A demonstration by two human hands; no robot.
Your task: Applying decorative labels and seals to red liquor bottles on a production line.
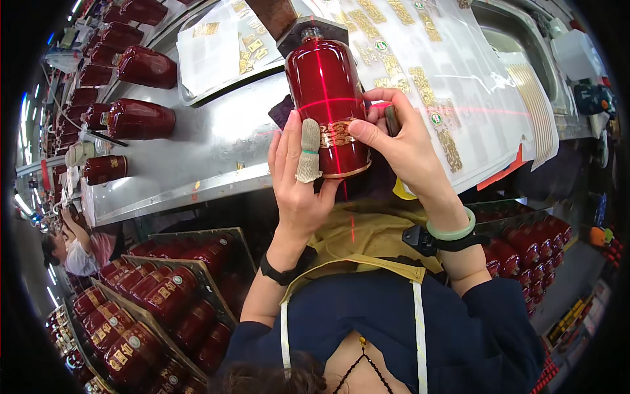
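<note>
A glossy dark-red bottle [325,82] lies tilted in front of me, its neck against a dark angular block [312,31]. Around its lower body runs a gold openwork decal [336,133]. My left hand [298,174] is closed around the bottle's left side and base, one finger wearing a knitted cloth sleeve [309,148]. On the other side, my right hand [410,141] presses its thumb on the decal's right end. A small dark flat piece [392,121] is tucked in the right fingers. Red light lines cross on the bottle.
Gold decals [423,85] lie on white sheets at right; a tray [210,59] holds more at back left. Several red bottles [141,119] lie along the metal table [216,141]. Crates of bottles [161,295] stand below left, more bottles [525,253] below right. Another person [82,246] is far left.
</note>
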